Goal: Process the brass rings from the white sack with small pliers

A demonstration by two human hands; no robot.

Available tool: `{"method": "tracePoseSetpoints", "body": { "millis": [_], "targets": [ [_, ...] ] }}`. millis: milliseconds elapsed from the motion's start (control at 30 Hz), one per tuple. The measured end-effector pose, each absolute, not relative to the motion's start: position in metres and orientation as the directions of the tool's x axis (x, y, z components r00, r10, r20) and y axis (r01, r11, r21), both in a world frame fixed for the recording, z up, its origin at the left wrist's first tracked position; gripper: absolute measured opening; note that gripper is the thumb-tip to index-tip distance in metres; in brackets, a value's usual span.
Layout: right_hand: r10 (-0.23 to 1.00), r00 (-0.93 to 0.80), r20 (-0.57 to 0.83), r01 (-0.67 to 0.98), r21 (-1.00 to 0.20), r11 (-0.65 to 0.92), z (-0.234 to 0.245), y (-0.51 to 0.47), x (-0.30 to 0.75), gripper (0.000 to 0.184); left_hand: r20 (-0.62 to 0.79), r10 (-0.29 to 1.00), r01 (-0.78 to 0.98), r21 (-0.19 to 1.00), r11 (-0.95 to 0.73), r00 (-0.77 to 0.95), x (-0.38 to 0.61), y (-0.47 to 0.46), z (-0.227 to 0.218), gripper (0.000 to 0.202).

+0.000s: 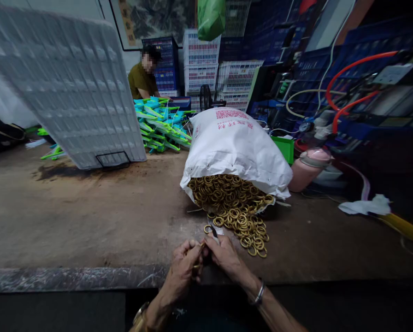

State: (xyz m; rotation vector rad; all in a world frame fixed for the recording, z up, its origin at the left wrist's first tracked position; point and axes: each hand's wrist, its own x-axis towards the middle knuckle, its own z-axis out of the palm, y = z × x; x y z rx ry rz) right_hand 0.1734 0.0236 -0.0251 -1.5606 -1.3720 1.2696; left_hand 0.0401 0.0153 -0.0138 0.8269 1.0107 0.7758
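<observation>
My left hand (185, 263) is closed around a brass-coloured ring (202, 246), with another bit of ring showing lower between its fingers. Close against it, my right hand (227, 259) grips a small knife-like tool (214, 232) whose dark pointed tip sticks up past the thumb. Its exact kind is hard to make out. Just beyond the fingers lies a single ring (207, 228). A heap of loose rings (244, 228) spills onto the table from the mouth of a white woven sack (234, 147) lying on its side.
On the wooden table (123, 221), a white ribbed plastic panel (89, 92) stands at left. Green and turquoise plastic pieces (161, 124) are piled behind. A pink bottle (310, 168) and hoses (334, 92) are at right. A person (142, 78) sits at the back near stacked crates (201, 64).
</observation>
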Motion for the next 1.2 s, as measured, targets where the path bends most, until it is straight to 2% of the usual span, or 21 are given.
{"method": "tracePoseSetpoints", "body": {
  "millis": [67,167,233,333,533,700,833,967,1200],
  "targets": [
    [0.988,-0.014,-0.155,0.402,-0.906,-0.136,-0.025,0.023,0.175,0.028,-0.413,0.856,-0.183,0.858,0.48,0.311,0.04,0.015,-0.015,0.033],
    [0.993,-0.101,-0.056,0.604,-0.797,0.017,-0.026,0.019,0.175,0.023,-0.415,0.866,-0.145,0.873,0.466,0.279,0.039,0.015,-0.018,0.033],
    [0.985,-0.168,-0.042,0.719,-0.689,0.094,-0.026,0.016,0.174,0.019,-0.4,0.877,-0.121,0.889,0.442,0.266,0.038,0.015,-0.02,0.031],
    [0.977,-0.199,-0.078,0.82,-0.559,0.122,-0.025,0.013,0.173,0.026,-0.386,0.886,-0.111,0.899,0.424,0.256,0.037,0.015,-0.021,0.029],
    [0.961,-0.223,-0.161,0.874,-0.47,0.124,-0.021,0.014,0.17,0.035,-0.331,0.903,-0.112,0.922,0.372,0.273,0.035,0.016,-0.021,0.028],
    [0.976,-0.153,-0.152,0.935,-0.341,0.093,-0.025,0.022,0.174,0.033,-0.295,0.883,-0.203,0.9,0.385,0.366,0.028,0.007,-0.018,0.024],
    [0.994,-0.081,-0.073,0.965,-0.255,0.059,-0.028,0.033,0.18,0.026,-0.273,0.843,-0.379,0.799,0.467,0.463,0.024,0.004,-0.01,0.022],
    [1.0,-0.011,0.004,0.963,-0.268,0.011,-0.029,0.039,0.179,0.026,-0.383,0.812,-0.491,0.654,0.575,0.44,0.019,0.011,-0.012,0.024],
    [0.998,0.046,-0.053,0.979,-0.198,-0.056,-0.026,0.046,0.175,0.015,-0.412,0.802,-0.521,0.612,0.595,0.432,0.012,0.015,-0.024,0.021]
  ]
}}
